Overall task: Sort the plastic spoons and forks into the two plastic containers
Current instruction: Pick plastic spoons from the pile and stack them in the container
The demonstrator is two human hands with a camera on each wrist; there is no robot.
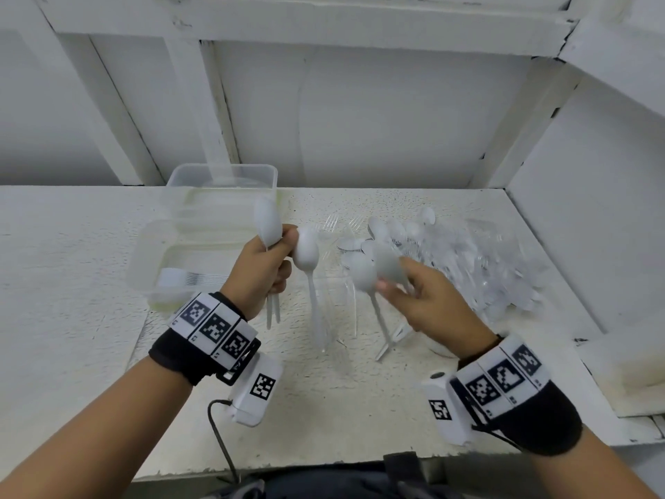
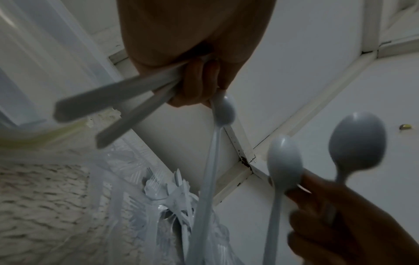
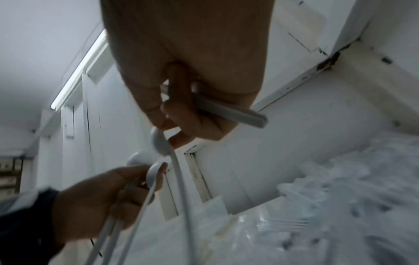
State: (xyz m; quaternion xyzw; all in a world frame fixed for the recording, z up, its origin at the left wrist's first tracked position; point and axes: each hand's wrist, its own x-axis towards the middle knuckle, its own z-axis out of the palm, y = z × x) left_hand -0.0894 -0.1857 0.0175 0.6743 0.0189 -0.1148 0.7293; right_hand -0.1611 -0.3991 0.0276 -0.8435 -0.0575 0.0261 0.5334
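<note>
My left hand [image 1: 279,252] grips white plastic spoons [image 1: 268,222] in its fist, handles poking out below. Another spoon [image 1: 306,253] hangs from its fingertips, handle down. My right hand [image 1: 396,284] holds two more spoons [image 1: 364,276] by their necks, bowls up, close beside the left hand. In the left wrist view the left hand [image 2: 199,86] clasps the handles [image 2: 106,102], with the hanging spoon [image 2: 223,111] below the fingers. The right wrist view shows the right hand [image 3: 181,111] curled around a spoon handle [image 3: 233,113]. Two clear containers stand left: the far one [image 1: 223,174] and the near one [image 1: 144,261], which holds forks [image 1: 194,279].
A heap of loose spoons and forks on clear plastic wrap [image 1: 457,257] lies at the right of the white counter [image 1: 72,246]. White panelled walls close in behind and to the right. A cable [image 1: 219,430] hangs from my left wrist camera near the front edge.
</note>
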